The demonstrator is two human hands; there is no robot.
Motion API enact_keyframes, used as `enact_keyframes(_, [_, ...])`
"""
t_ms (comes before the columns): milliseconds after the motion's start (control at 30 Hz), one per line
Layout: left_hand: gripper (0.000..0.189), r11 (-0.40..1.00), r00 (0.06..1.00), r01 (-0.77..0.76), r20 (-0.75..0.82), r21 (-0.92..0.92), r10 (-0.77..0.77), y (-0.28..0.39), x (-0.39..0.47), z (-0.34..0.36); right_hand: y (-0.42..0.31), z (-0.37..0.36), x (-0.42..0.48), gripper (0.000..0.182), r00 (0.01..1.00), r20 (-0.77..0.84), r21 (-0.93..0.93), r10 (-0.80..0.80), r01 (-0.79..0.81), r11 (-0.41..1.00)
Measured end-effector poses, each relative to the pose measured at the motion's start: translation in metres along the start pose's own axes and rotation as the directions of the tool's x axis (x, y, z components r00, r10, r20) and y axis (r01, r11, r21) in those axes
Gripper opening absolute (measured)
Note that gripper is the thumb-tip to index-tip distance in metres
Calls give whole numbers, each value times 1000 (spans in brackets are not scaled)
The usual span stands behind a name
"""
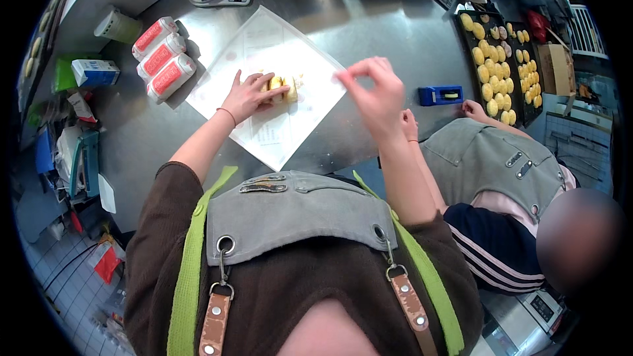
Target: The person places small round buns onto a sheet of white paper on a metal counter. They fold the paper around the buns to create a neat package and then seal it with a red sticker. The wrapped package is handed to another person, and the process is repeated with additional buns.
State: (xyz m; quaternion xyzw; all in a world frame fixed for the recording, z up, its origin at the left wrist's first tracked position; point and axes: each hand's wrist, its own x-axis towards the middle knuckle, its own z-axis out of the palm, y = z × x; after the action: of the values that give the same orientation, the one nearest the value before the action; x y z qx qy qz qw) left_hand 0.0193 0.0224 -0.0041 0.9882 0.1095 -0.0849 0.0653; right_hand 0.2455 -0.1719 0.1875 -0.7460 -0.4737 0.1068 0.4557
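A square sheet of white printed wrapping paper point(277, 133) lies cornerwise on the steel table. Round yellow pastries point(290, 90) stand in a short row near its middle. My left hand point(252, 93) rests on the row from the left, fingers spread over the pastries. My right hand point(377, 84) is raised at the paper's right corner, thumb and forefinger pinching that corner. Three wrapped paper rolls with red labels point(170, 78) lie side by side at the paper's left.
A blue tape dispenser point(425, 96) sits right of the paper. Beyond it are dark baking trays point(517, 104) of pastries. A co-worker in a grey apron point(474, 158) stands close at the right. A scale point(217, 0) and a plastic cup point(118, 27) stand at the back left.
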Motion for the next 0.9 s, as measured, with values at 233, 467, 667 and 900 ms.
enact_keyframes(233, [74, 999, 1000, 9, 9, -34, -9, 2, 2, -2, 214, 95, -28, 44, 997, 58, -738, 52, 8, 675])
enact_keyframes(467, [73, 999, 1000, 8, -19, -42, -9, -3, 0, 4, 222, 116, -43, 65, 965, 225, -817, 133, 113, 565])
enact_keyframes(667, [75, 999, 1000, 3, -22, -54, -4, -2, 0, 4, 228, 120, -47, 57, 979, 179, -787, 95, 85, 611])
enact_keyframes(900, [72, 999, 1000, 10, 0, -53, -10, -1, 0, -1, 226, 119, -42, 41, 997, 30, -722, 66, -24, 691])
